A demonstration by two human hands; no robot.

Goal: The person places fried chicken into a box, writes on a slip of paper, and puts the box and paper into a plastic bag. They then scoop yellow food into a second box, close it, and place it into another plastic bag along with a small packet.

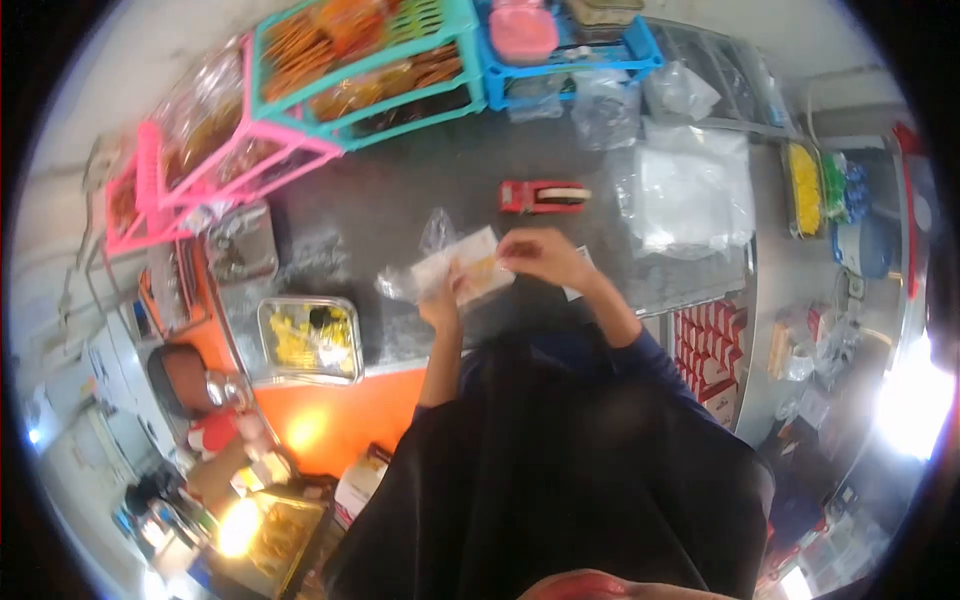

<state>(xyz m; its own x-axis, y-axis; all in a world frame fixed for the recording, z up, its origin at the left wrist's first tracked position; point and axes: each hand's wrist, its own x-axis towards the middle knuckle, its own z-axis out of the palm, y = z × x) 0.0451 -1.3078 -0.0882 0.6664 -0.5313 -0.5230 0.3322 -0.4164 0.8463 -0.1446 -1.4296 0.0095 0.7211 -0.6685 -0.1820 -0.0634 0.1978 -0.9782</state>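
My left hand (441, 305) is closed on the lower left part of a flat white packet (485, 250) with yellowish print, its thumb lying over the front. Clear plastic (437, 230) sticks out behind and to the left of it. At the packet's right edge, my right hand (545, 255) has its fingers bent and pressed together; what is between the fingertips is too small to make out. A red tape dispenser (543, 197) with a roll of tape stands on the grey counter just beyond my right hand. Under my right forearm, a white piece (578, 270) shows in part.
A stack of clear plastic bags (690, 190) lies to the right on the counter (420, 180). At left are a metal tray (355, 370) of yellow pieces and another metal tray (240, 243). Pink (290, 140), turquoise (478, 60) and blue racks (640, 50) line the back.
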